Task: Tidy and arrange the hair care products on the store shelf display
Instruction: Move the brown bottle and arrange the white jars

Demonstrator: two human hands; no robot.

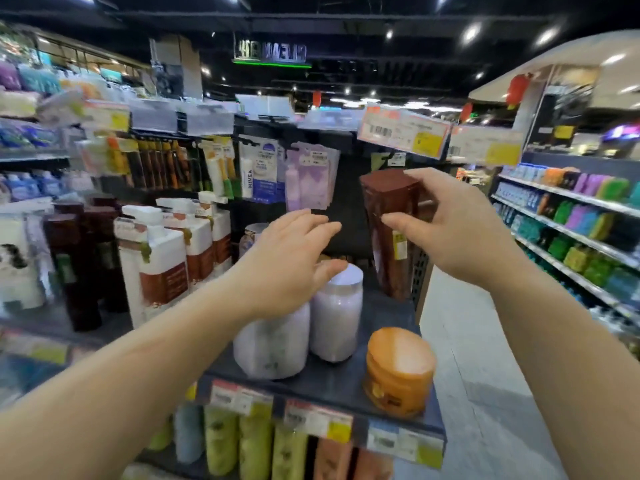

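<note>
Head view, two lilac jars (304,336), one orange jar (400,370)

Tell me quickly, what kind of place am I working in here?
Almost certainly a supermarket's personal-care aisle. Price tags line the shelf edge, pump bottles stand in rows, packets hang on pegs, and more stocked shelving runs along the aisle to the right.
</note>
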